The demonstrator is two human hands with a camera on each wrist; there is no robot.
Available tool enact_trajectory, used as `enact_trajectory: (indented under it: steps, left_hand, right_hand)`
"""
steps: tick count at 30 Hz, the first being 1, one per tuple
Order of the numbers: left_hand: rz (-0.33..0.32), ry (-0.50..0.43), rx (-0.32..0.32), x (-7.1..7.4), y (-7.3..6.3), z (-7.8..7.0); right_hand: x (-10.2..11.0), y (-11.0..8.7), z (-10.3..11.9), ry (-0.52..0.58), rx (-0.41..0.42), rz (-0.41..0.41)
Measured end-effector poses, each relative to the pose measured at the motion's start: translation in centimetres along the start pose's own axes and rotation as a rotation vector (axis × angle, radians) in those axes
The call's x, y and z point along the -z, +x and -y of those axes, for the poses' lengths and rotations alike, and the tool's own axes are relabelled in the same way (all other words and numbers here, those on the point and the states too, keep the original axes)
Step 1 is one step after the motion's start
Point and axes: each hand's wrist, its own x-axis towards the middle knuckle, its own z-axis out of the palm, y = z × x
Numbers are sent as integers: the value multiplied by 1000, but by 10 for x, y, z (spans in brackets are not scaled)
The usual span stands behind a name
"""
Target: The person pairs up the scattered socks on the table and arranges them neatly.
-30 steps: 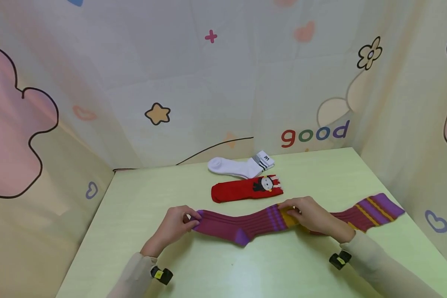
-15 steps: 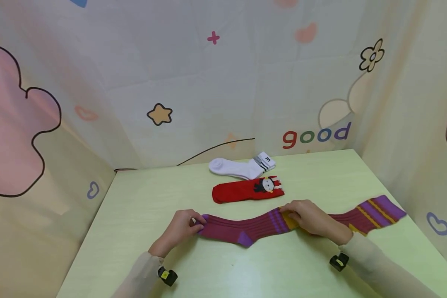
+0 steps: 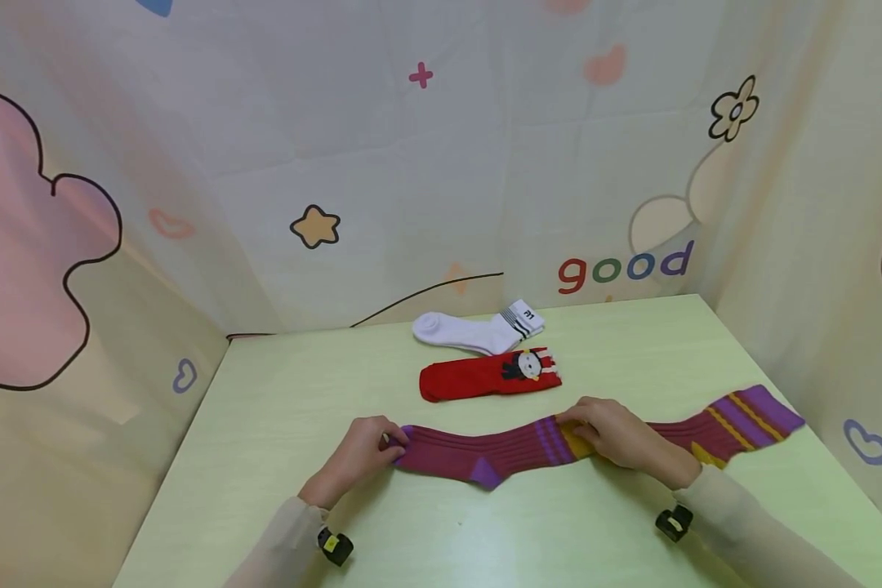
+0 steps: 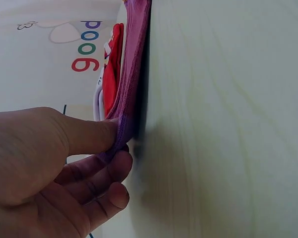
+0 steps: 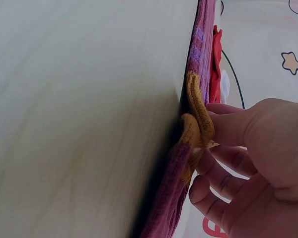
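Observation:
A maroon ribbed sock (image 3: 448, 454) with a purple heel lies stretched across the table in the head view. My left hand (image 3: 363, 454) pinches its purple toe (image 4: 121, 134) between thumb and fingers. At the other end, my right hand (image 3: 617, 434) holds the mustard-yellow cuff (image 5: 202, 116) by its edge. A second maroon sock (image 3: 728, 425), with a purple and yellow striped top and a yellow heel, reaches out to the right from beneath the right hand. Its yellow toe (image 5: 189, 131) shows against the first sock's cuff in the right wrist view; the right hand covers part of it.
Behind the maroon pair, a red sock (image 3: 463, 378) with a cartoon figure lies flat on the pale table (image 3: 301, 384). Farther back is a white sock (image 3: 459, 331) with black stripes. A printed curtain (image 3: 412, 180) hangs around the table's back and sides.
My left hand and the sock's toe end have shifted slightly right and toward me. The right hand has moved only a little, still holding the cuff. The red and white socks stay put.

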Motion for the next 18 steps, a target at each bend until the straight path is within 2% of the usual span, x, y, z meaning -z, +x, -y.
enact_trajectory:
  steps: [4,18]
  left_hand:
    - [-12,23,-23,-2,1,-1]
    - [-27,50,-26,-4,5,-3]
  right_hand:
    - [0,-1,-2,16,0,-6]
    - [0,-1,-8,20,-20,-14]
